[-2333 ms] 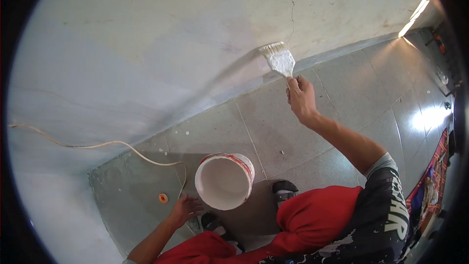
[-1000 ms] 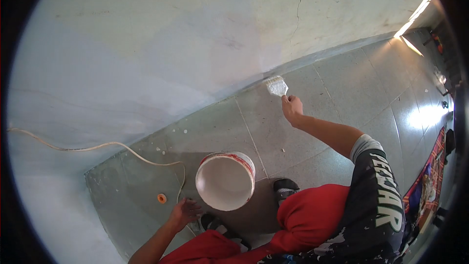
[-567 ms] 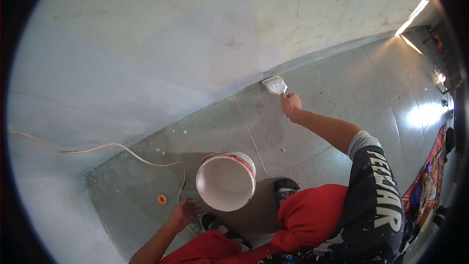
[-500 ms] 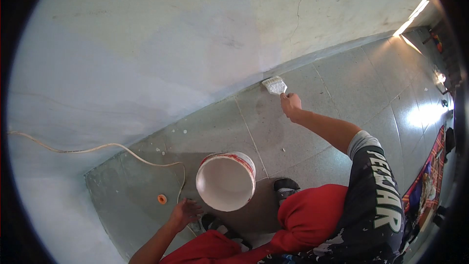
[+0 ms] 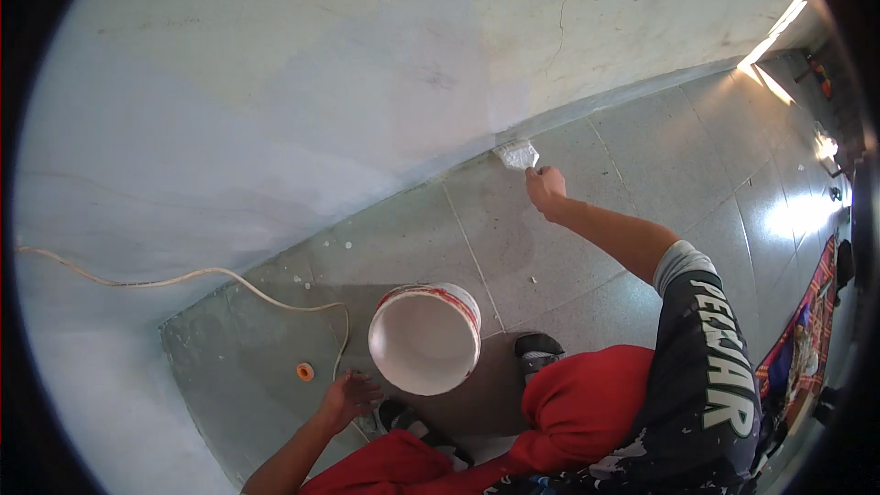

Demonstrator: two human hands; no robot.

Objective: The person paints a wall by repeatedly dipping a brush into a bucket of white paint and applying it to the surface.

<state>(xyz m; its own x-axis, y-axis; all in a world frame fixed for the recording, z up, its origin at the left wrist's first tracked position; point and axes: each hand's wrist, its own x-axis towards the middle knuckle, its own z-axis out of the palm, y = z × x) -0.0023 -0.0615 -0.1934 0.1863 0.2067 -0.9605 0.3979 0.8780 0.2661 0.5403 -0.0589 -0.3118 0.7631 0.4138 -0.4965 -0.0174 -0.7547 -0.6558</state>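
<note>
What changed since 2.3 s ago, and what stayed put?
The right hand carried the brush down the wall to its base by the floor, grip kept. The left hand stayed on the floor beside the bucket, also unmoved.

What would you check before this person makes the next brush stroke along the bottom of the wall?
1. Grip: right hand closed around the brush handle. Ok.
2. Brush position: bristles at the foot of the wall, where it meets the floor. Ok.
3. Paint load: bristles coated white; whether enough is left, cannot tell.
4. Bucket: upright, close to the left hand. Ok.
5. Cord: ends close to the bucket's left side; whether they touch, cannot tell.
</note>
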